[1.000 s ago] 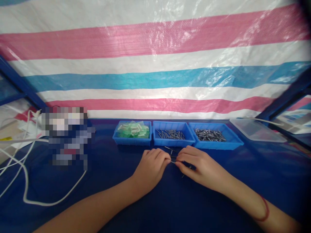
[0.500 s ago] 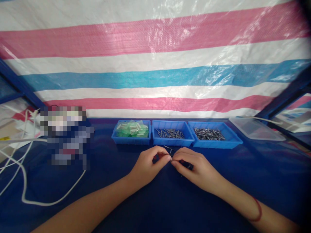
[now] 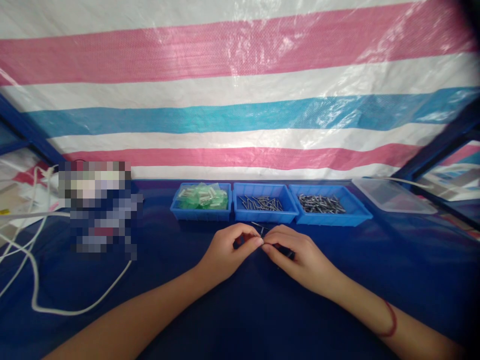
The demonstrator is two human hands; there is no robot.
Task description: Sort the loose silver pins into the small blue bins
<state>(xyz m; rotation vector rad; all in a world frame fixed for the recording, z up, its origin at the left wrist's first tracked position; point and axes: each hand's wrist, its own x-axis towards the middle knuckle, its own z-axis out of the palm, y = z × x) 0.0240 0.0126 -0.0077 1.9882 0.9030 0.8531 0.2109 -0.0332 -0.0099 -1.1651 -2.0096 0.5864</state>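
Observation:
Over the blue table, my left hand (image 3: 229, 250) and my right hand (image 3: 296, 255) meet fingertip to fingertip. Each is closed in a pinch, thumb against forefinger. Whatever lies between the fingertips is too small and too covered to name. Just behind the fingers, a few thin dark metal pieces (image 3: 258, 226) show on the table, partly hidden by the hands. Beyond them stands a blue bin (image 3: 266, 216) with thin silvery metal rods or screws (image 3: 262, 203).
The left blue bin (image 3: 200, 215) holds green-and-clear plastic packets (image 3: 202, 196); the right bin (image 3: 333, 220) holds short dark metal fasteners (image 3: 320, 203). A clear plastic lid (image 3: 397, 197) lies at right. White cables (image 3: 67, 312) and a blurred-out object (image 3: 99, 205) occupy the left. Striped sheeting (image 3: 240, 115) hangs behind.
The view has shifted slightly, so everything sits a little higher and further left. The hands keep the same pinch, with fingertips still together.

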